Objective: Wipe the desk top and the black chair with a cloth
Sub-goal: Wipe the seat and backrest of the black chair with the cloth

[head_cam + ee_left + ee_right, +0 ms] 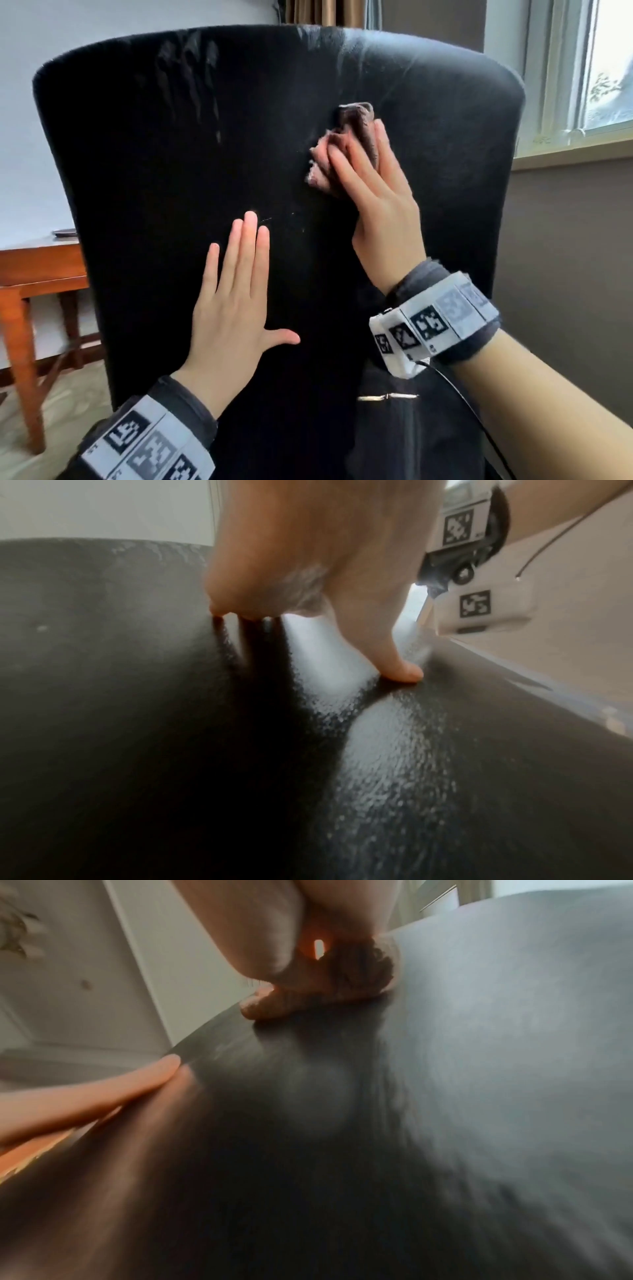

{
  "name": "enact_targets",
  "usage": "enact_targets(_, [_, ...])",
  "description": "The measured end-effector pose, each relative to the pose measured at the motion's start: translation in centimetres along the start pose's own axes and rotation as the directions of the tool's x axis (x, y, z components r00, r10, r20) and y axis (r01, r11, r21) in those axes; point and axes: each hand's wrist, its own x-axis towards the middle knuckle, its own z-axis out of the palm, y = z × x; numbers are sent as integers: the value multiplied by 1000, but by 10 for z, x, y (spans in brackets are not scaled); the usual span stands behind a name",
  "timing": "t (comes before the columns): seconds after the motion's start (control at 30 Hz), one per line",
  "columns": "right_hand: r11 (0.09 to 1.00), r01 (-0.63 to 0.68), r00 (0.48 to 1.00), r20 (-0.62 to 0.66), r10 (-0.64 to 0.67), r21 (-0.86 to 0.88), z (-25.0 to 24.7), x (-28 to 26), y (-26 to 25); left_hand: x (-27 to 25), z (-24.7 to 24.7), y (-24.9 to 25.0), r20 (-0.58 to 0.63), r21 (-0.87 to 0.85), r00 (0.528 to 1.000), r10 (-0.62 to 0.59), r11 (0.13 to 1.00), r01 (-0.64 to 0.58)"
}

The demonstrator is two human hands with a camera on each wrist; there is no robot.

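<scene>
So we're on the chair part now: right hand (380,209) has flat fingers (346,164) pressing the bunched cloth (346,144) against the black chair (171,171) back, upper right. Left hand (233,308) lies flat and spread, bracing it, holding nothing. Next I'd guess sweep toward those streaks (202,85) up top, keeping pressure even.

Black chair (171,154), pinkish-brown cloth (356,137), reddish-brown desk (41,263)
</scene>
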Motion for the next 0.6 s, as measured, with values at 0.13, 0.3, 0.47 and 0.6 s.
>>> enact_targets(0.13, [985, 105, 956, 257, -138, 139, 20, -66, -26, 2, 6, -3, -41, -61, 999, -6, 998, 3])
enact_targets(0.3, [959, 159, 883, 401, -245, 235, -2, -111, -41, -6, 3, -6, -54, -46, 998, -17, 999, 14])
enact_targets(0.47, [1000, -31, 999, -12, 31, -5, -16, 12, -9, -7, 0, -6, -11, 21, 1000, -29, 999, 29])
enact_targets(0.6, [997, 61, 994, 82, -65, 47, 17, 25, -32, -4, -1, -1, 28, 73, 994, -108, 992, 106])
